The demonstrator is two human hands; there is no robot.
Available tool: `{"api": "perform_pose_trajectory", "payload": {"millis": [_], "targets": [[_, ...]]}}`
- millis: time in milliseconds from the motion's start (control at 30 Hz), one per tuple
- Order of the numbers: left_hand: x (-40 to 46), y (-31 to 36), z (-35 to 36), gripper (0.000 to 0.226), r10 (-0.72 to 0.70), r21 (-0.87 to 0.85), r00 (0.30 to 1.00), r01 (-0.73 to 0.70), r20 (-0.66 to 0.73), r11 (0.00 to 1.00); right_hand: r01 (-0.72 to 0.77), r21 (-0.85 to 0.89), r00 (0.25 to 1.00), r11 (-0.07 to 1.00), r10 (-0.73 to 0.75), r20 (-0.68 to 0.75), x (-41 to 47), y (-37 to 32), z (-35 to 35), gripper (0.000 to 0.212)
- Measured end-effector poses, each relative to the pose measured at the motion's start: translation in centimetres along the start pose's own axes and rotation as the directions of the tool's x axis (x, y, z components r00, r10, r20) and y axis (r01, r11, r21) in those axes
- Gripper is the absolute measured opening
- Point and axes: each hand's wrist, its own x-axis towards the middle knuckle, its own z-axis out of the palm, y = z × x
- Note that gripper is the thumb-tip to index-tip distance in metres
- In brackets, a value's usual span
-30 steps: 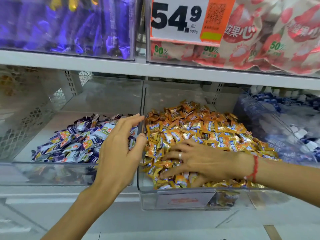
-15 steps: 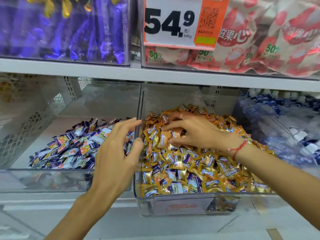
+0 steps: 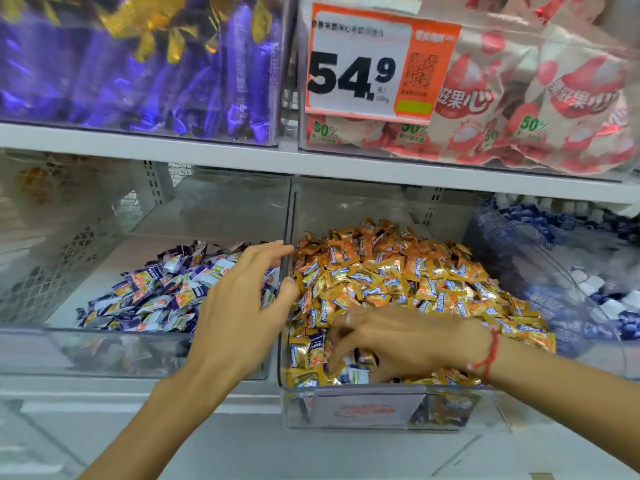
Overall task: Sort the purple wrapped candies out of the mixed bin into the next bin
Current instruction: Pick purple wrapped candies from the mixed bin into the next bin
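Purple-and-white wrapped candies (image 3: pixel 348 370) sit buried at the front of the clear plastic mixed bin (image 3: pixel 349 405), right under the right hand (image 3: pixel 391 344), fingers curled down into the gold pile but too blurry to tell if they've pinched one. Left hand (image 3: pixel 239 306) rests relaxed on the divider. Clear purple bin (image 3: pixel 104 351) lies straight left, so it's a short sideways hop.
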Motion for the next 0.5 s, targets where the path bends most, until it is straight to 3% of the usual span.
{"api": "perform_pose_trajectory", "payload": {"millis": [100,167,233,333,500], "targets": [[-0.1,0.3,-0.3,0.040,-0.025,-0.032,0.999,0.026,0.027,0.999,-0.031,0.016,0.998,0.999,0.032,-0.049,1.5,0.7,-0.3,0.032],[-0.1,0.4,-0.3,0.036,-0.048,-0.044,0.998,0.050,0.042,0.998,-0.135,0.275,0.986,0.952,0.156,-0.056,1.6,1.2,-1.1,0.034],[-0.1,0.5,-0.3,0.036,-0.047,-0.047,0.998,0.049,0.034,0.998,-0.193,0.558,0.962,0.807,0.268,-0.055,0.8,1.5,-1.7,0.032],[-0.1,0.8,-0.3,0.038,-0.022,-0.048,1.000,0.022,-0.002,0.999,-0.137,0.798,0.913,0.587,0.387,-0.129,-0.8,1.0,-2.2,0.031],[-0.2,1.8,-0.4,0.040,0.060,-0.147,0.998,-0.063,-0.021,0.987,0.119,0.975,0.794,0.188,0.572,-0.207,-1.0,-1.8,-3.8,0.025]]}}
